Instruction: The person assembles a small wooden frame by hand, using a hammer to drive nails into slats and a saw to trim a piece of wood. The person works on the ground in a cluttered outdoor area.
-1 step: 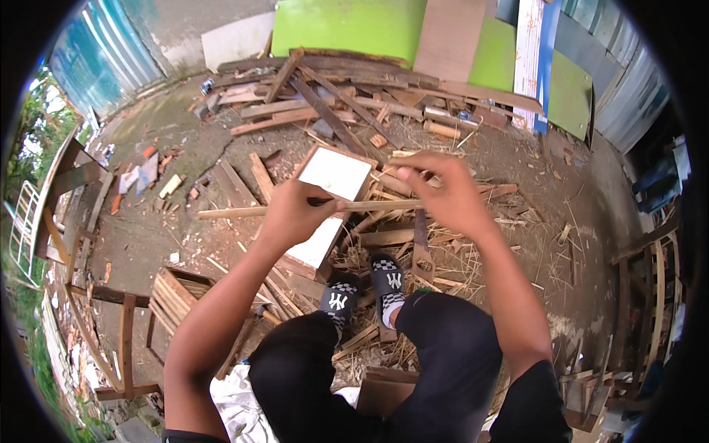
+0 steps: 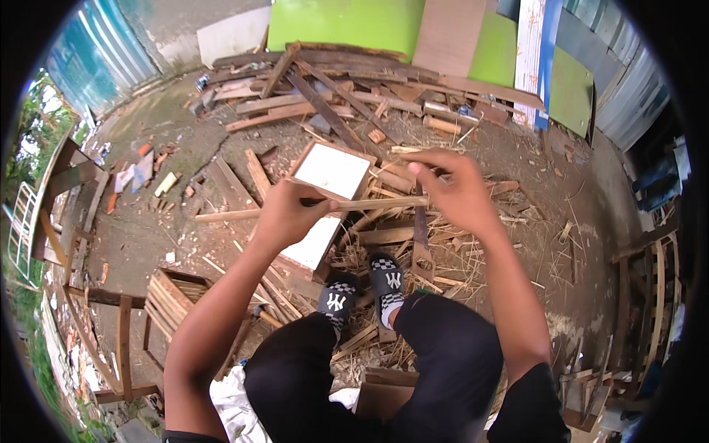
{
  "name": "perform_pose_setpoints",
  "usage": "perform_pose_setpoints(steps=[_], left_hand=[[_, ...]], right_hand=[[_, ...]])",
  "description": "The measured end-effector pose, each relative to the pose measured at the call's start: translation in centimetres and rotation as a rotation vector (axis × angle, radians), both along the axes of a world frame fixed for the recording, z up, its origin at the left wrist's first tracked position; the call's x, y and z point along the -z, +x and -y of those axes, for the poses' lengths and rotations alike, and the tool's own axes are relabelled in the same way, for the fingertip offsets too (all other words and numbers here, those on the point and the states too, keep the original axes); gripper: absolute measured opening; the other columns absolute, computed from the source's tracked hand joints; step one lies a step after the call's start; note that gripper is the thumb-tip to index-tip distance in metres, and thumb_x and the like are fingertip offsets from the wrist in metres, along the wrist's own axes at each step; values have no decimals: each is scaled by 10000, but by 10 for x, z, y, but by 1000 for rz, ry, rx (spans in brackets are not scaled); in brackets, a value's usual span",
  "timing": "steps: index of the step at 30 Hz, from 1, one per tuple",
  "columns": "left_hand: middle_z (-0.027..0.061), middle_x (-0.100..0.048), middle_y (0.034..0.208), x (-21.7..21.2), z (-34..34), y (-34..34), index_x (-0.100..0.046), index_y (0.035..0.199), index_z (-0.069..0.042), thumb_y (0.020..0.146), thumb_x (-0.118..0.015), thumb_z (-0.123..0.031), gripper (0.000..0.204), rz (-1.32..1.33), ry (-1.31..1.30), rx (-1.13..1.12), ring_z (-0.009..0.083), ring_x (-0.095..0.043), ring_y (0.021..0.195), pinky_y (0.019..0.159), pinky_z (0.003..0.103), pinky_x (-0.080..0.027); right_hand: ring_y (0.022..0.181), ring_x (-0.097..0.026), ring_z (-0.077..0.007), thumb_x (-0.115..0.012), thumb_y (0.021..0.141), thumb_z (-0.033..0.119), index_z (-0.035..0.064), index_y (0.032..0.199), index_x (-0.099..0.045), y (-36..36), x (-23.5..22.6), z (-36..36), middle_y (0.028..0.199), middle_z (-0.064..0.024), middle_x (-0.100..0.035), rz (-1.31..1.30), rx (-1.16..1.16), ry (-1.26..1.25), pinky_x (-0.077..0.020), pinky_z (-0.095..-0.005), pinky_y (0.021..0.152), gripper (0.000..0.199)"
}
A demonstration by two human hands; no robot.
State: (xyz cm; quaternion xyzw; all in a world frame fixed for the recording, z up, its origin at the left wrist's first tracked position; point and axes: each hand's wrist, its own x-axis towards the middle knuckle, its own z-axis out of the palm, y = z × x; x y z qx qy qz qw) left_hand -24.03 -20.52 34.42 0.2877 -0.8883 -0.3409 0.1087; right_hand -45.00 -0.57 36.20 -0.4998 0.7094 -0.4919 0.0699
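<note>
My left hand (image 2: 289,214) is closed in a pinch round a thin, pale wooden strip (image 2: 380,204), which lies crosswise in front of me. Below the strip is a shallow wooden box with a white panel (image 2: 332,168) on the ground; the strip crosses over it. The strip's right end reaches the lower edge of my right hand (image 2: 454,188). That hand's thumb and forefinger are curled toward each other, and what they hold, if anything, is too small to make out. A handsaw (image 2: 422,247) lies under my right hand, its handle toward my feet.
A hammer (image 2: 267,316) lies by my left knee, near a slatted wooden crate (image 2: 171,303). Scrap planks (image 2: 325,100) are piled at the back before green boards (image 2: 343,26). Wood offcuts and shavings surround my feet. Wooden frames stand left (image 2: 124,336) and right (image 2: 653,303).
The wooden strip has tilted slightly, its left end lower and its right end a little higher. My right hand has shifted slightly; my left hand keeps its pinch.
</note>
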Motion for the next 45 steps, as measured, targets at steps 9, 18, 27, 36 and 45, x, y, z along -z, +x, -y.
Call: perform_pose_setpoints(steps=[9, 18, 27, 36, 45], left_hand=[[108, -726, 659, 143, 61, -13, -833, 942, -4, 867, -838, -279, 285, 61, 269, -293, 126, -628, 553, 551, 323, -497], [138, -772, 755, 152, 78, -29, -839, 949, -37, 842, -829, -267, 254, 38, 222, -246, 223, -726, 634, 635, 359, -567], [157, -778, 820, 162, 72, -43, -839, 919, -51, 845, -799, -262, 228, 62, 183, -246, 318, -764, 780, 736, 428, -600], [159, -767, 798, 157, 56, -56, -822, 923, -55, 868, -771, -232, 192, -83, 181, -258, 331, -752, 765, 725, 429, -583], [182, -740, 800, 154, 31, -63, -753, 942, -15, 905, -746, -136, 127, -44, -40, -306, 299, -751, 764, 669, 375, -549]], right_hand=[[992, -739, -300, -656, 1029, 245, -2, 1163, -753, -28, 347, -69, 1059, -188, -763, 284, 469, 464, -552, -419, 903, 298], [1340, -530, -385, -797, 849, 253, 117, 1442, -451, 32, 451, -83, 1358, -181, -614, 56, 542, 787, -319, -568, 1153, 700], [986, -671, -327, -701, 879, 144, -31, 1093, -646, 18, 424, -80, 977, -190, -690, 42, 612, 580, -475, -458, 920, 281], [632, -531, -120, -546, 980, 74, -50, 950, -587, 50, 243, -64, 745, -82, -597, 541, 444, -112, -416, -323, 570, 134], [508, -520, -267, -636, 834, 156, -5, 743, -581, 62, 195, -53, 599, -117, -492, 428, 22, 201, -384, -379, 509, 193]])
